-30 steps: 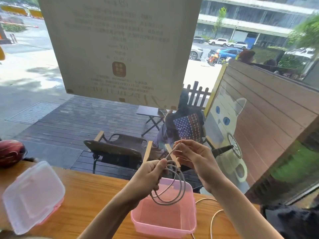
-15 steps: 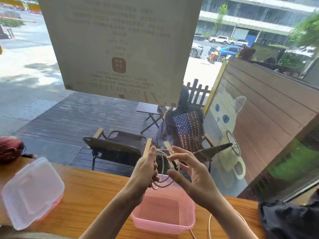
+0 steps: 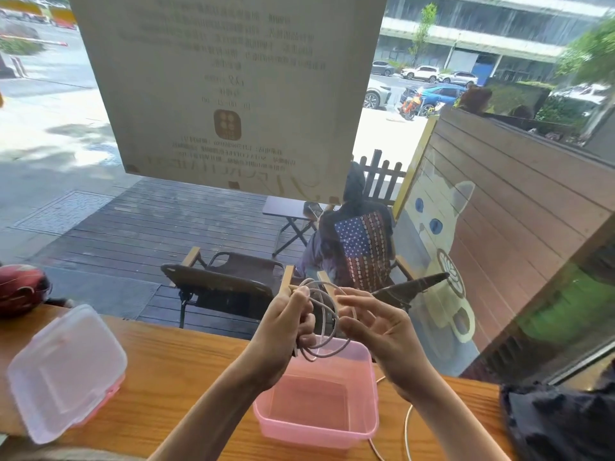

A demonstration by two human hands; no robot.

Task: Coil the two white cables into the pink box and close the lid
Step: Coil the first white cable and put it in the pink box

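Note:
My left hand (image 3: 285, 331) is shut on a coiled white cable (image 3: 327, 331), held as several loops in the air just above the far rim of the open pink box (image 3: 372, 387). My right hand (image 3: 376, 327) hovers to the right of the coil with its fingers spread, fingertips touching the loops. The box looks empty inside. A second white cable (image 3: 406, 427) lies on the wooden counter to the right of the box, partly hidden by my right forearm. The translucent lid (image 3: 66, 371) rests on the counter at far left.
The wooden counter (image 3: 173, 377) runs along a window. A dark cloth or bag (image 3: 559, 424) lies at the right end. A red round object (image 3: 20, 289) sits at the far left. A paper notice hangs on the glass above.
My right hand let go of the cable end and opened its fingers beside the coil. The coil in my left hand has risen slightly and gathered into tighter loops.

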